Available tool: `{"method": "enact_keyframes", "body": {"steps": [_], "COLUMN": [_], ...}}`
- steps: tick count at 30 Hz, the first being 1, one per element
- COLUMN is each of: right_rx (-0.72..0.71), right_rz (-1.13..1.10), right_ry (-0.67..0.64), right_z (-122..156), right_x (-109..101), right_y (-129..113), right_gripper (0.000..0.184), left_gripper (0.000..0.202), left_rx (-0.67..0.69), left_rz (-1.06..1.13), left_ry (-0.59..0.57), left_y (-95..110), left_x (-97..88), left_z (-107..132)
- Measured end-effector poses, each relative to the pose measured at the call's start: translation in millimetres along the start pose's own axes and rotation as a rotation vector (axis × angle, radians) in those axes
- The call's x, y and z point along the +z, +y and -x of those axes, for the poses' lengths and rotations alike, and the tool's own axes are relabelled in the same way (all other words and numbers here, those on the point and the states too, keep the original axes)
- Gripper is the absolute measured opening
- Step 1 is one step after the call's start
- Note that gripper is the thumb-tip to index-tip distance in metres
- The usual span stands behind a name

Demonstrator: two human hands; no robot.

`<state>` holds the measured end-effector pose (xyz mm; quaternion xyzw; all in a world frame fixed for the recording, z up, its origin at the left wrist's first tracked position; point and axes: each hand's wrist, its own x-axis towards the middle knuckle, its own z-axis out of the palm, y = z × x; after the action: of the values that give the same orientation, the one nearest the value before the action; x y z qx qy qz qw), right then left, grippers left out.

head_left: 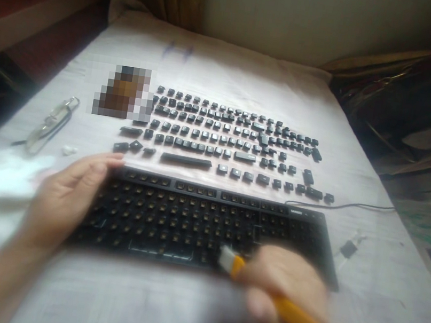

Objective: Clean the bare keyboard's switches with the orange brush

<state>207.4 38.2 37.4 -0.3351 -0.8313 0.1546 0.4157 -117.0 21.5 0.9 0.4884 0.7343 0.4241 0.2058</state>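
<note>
A black keyboard (206, 225) with its keycaps taken off lies on a white cloth (252, 75) in front of me. My left hand (66, 196) rests on the keyboard's left end, fingers bent over its edge. My right hand (285, 288), blurred by motion, grips an orange-handled brush (297, 317) whose white head (226, 256) touches the keyboard's lower middle rows. Several black keycaps (223, 135) lie in rows on the cloth beyond the keyboard.
A metal tool (51, 123) and a small white bit (68, 150) lie at the left. White tissue (10, 179) sits beside my left hand. The keyboard's cable (354, 206) runs right. Dark clutter borders the cloth on both sides.
</note>
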Motion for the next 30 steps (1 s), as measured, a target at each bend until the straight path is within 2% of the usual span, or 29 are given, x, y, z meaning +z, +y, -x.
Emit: {"method": "enact_keyframes", "body": {"steps": [4, 10, 14, 17, 20, 23, 26, 30], "right_rx": [-0.050, -0.079, -0.067, -0.009, 0.113, 0.170, 0.205, 0.279], "right_rz": [0.031, -0.069, -0.120, -0.111, -0.110, -0.091, -0.102, -0.136], "right_ry": [-0.095, -0.076, -0.045, -0.076, -0.080, -0.070, -0.157, -0.303], "right_z": [-4.7, -0.9, -0.9, -1.1, 1.1, 3.7, 4.5, 2.4], "right_x": [4.1, 17.8, 19.5, 11.4, -3.3, -18.9, -30.1, -35.8], "right_y": [-4.0, -3.6, -4.7, -5.3, -1.9, 5.2, 11.3, 13.1], "right_gripper": [0.067, 0.062, 0.058, 0.056, 0.054, 0.047, 0.043, 0.052], "left_gripper": [0.042, 0.042, 0.042, 0.041, 0.042, 0.042, 0.042, 0.042], "left_rx": [-0.007, -0.016, -0.011, -0.008, -0.005, 0.001, 0.001, -0.010], "left_rz": [0.009, 0.018, 0.003, -0.001, 0.000, 0.005, 0.002, 0.004], "left_ry": [-0.016, -0.012, -0.016, -0.022, -0.022, -0.020, -0.018, -0.020], "left_y": [1.2, 1.1, 0.8, 1.8, 2.8, 2.7, 2.1, 3.2], "left_x": [-0.3, -0.9, -0.9, -0.6, -0.2, -0.1, -0.4, -0.9], "left_z": [0.0, 0.8, 1.1, 0.6, 0.1, 0.3, 0.9, 1.4]}}
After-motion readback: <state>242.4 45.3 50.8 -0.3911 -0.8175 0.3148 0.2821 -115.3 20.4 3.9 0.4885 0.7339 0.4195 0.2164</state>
